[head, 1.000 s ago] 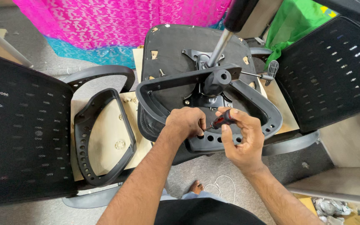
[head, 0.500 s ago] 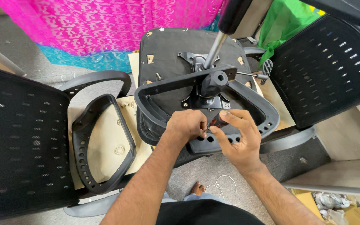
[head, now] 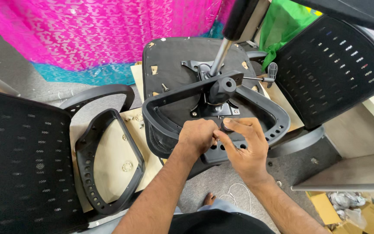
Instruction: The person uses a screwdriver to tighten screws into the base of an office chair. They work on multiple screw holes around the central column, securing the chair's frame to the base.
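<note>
An upturned office chair seat [head: 174, 65] lies in front of me with its metal mechanism and gas cylinder [head: 219, 56] pointing up. A black plastic backrest frame [head: 256, 102] rests across it. My left hand [head: 198, 136] is closed over the frame's near bracket. My right hand [head: 243, 143] pinches a small dark knob or tool [head: 227, 126] right next to the left hand; what lies under the fingers is hidden.
A second black frame [head: 109, 164] lies on cardboard at the left. Mesh chair backs stand at the left [head: 18, 164] and right [head: 334, 69]. Pink and blue cloth [head: 87, 30] hangs behind, a green bag [head: 284, 26] at top right. A white cord [head: 239, 193] lies on the floor.
Both hands have stayed on the bracket; the right hand's fingers have shifted around the small dark piece, and the view has drifted slightly.
</note>
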